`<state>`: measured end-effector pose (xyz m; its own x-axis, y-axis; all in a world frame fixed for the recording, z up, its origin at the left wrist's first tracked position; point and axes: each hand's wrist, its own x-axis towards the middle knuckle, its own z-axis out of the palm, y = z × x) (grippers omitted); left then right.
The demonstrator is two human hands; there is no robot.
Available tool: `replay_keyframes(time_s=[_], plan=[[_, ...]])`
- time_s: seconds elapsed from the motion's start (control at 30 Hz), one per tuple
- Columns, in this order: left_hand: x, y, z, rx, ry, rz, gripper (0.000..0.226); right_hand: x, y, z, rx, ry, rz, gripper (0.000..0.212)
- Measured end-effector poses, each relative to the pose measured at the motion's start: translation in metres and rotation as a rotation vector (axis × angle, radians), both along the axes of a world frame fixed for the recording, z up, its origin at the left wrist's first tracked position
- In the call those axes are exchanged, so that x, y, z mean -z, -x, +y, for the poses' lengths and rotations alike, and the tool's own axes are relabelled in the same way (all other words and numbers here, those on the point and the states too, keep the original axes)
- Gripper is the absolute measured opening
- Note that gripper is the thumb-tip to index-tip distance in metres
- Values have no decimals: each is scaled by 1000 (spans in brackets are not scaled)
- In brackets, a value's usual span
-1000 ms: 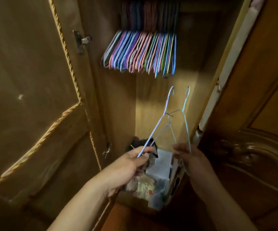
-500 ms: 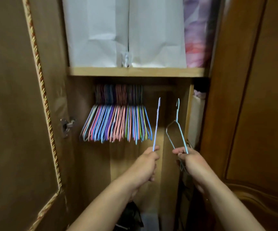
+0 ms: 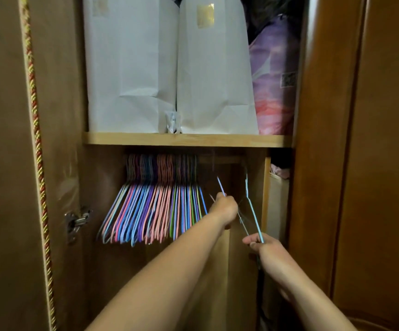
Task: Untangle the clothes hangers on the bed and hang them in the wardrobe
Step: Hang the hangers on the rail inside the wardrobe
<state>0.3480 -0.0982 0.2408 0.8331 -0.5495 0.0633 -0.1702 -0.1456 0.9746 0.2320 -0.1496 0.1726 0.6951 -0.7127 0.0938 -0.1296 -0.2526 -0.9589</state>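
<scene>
Both hands have risen toward the rail since a moment ago: the left hand (image 3: 224, 209) grips a lilac hanger (image 3: 221, 186) and the right hand (image 3: 264, 247) a pale-blue hanger (image 3: 253, 215), long axes near upright, hooks up, beside the hung hangers (image 3: 155, 211).

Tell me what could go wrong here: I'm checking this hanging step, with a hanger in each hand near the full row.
1. The left hand lifts its lilac hanger right beside the packed row of hangers; it could snag one and tangle again.
2. The rail and hook tips are blurred and shadowed under the shelf, so a hook may miss.
3. The right hand only pinches the blue hanger low down; it could swing or slip.
</scene>
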Motion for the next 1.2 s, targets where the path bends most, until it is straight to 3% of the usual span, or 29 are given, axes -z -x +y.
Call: replay_keyframes(time_s=[0.17,0.43,0.63,0.83,1.03,1.2], plan=[[2,-26,-3,-92,-53,134,42,0,-4,-6,-31,29,11,25],[14,-29,22,8,-317,16,48,-6,-20,-5,-79,61,37,24],[34,-16,69,48,-585,-342,60,13,-14,-2,-112,29,38,22],[18,-37,119,-21,-623,-523,34,-20,-61,-15,-96,94,-67,25],[21,-67,154,-100,-589,-449,21,-9,-133,-26,-158,343,48,40],[25,-80,179,-132,-597,-410,15,9,-132,-4,-277,368,-13,29]])
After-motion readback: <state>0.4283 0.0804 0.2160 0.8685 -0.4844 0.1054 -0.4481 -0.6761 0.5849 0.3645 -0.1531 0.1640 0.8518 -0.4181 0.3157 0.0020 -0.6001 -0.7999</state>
